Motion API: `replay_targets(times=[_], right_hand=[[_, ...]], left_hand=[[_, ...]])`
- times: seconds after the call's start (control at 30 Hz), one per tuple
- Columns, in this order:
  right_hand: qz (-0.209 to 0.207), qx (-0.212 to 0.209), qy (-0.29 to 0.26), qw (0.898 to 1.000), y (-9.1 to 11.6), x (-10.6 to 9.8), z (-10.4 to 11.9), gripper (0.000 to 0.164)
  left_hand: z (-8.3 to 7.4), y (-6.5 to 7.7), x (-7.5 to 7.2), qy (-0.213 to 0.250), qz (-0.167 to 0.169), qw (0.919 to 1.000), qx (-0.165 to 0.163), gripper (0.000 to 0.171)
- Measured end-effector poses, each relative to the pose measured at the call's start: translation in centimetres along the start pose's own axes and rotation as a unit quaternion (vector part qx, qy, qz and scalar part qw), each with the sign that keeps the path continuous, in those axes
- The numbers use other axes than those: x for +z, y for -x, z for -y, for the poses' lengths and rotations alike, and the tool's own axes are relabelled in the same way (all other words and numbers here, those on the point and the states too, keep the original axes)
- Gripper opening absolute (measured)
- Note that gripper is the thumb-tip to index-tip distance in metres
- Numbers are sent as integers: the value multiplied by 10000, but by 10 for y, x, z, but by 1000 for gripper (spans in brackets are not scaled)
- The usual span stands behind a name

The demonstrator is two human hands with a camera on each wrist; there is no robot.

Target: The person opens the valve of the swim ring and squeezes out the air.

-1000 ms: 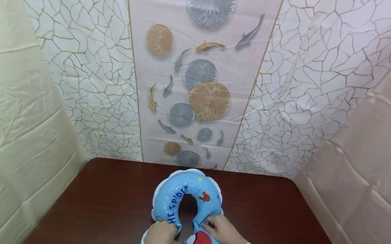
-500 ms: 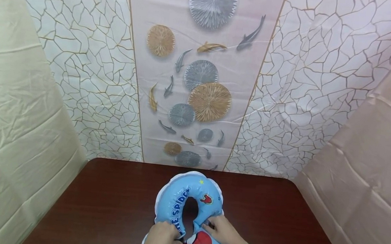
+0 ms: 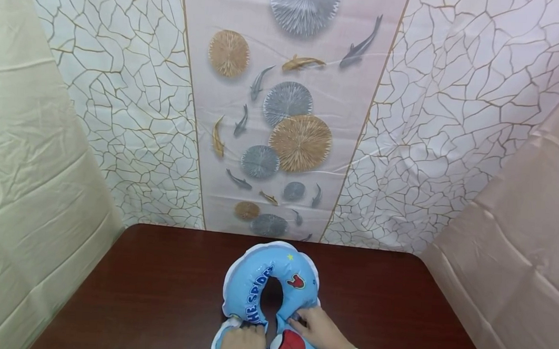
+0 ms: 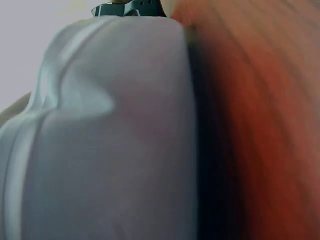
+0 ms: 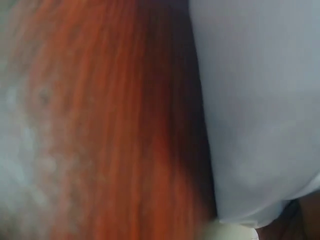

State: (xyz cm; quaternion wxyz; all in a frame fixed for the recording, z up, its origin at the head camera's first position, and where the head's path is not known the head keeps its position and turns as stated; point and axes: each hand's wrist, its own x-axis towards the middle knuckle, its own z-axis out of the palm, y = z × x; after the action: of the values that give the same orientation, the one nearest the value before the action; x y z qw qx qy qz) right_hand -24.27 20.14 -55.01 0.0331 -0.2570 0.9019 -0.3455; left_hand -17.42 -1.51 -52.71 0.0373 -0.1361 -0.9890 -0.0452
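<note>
A shiny light blue inflatable swim ring with a white scalloped seam, dark blue letters and a red cartoon mask lies in the head view at the table's near middle. On its left side my left hand grips the vinyl, knuckles up and fingers bent over the inner edge; its thumb is hidden. Across the hole, my right hand pinches the other side, where the ring folds inward between thumb and fingers. The near part of the ring runs out of the frame. Neither wrist view shows fingers.
A dark red-brown wooden table carries the ring. Behind it hangs a patterned cloth with fish and discs, and plain beige cloths flank both sides. Pale smooth surfaces fill much of both wrist views beside blurred wood.
My left hand has shifted right and turned, its thumb now out of sight. The ring's left side has moved in, narrowing the hole. My right hand holds its place.
</note>
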Motion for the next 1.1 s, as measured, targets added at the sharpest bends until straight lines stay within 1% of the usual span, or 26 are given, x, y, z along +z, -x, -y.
replay_targets(times=[0.03,0.17,0.27,0.3,0.4,0.47,0.5,0.63,0.77,0.83,0.97,1.03,1.1], right_hand=[[-9,-2,-38,10000,0,0,0,34],[-54,-10,-129,9999,3,-1,0,39],[-99,-88,-164,9998,4,-1,1,40],[-117,-126,-183,9997,4,-1,1,40],[-149,-162,-279,9994,5,0,2,38],[-151,-130,-375,9991,5,1,2,38],[-143,-113,-407,9990,5,2,1,38],[-72,-37,-541,9985,5,5,1,40],[-17,9,-595,9982,4,6,2,40],[-8,33,-579,9983,4,6,3,40],[60,145,-589,9981,3,6,5,41],[96,203,-586,9980,3,6,6,41],[116,249,-585,9979,3,6,7,40]], left_hand=[[-1,-1,0,-82,-16,10000,42,43],[-2,-4,-4,-82,151,9998,133,49],[0,-5,-6,35,206,9994,260,53],[1,-5,-6,91,212,9992,315,52],[4,-7,-8,242,389,9979,461,47],[7,-9,-7,314,517,9968,525,42],[8,-9,-6,325,528,9965,553,39],[12,-10,-2,412,200,9965,705,30],[15,-11,-3,676,-2,9942,843,25],[15,-11,-4,804,15,9928,888,24],[17,-13,-6,1026,169,9905,905,20],[17,-13,-6,1089,261,9897,890,19],[16,-13,-7,1038,225,9904,884,18]])
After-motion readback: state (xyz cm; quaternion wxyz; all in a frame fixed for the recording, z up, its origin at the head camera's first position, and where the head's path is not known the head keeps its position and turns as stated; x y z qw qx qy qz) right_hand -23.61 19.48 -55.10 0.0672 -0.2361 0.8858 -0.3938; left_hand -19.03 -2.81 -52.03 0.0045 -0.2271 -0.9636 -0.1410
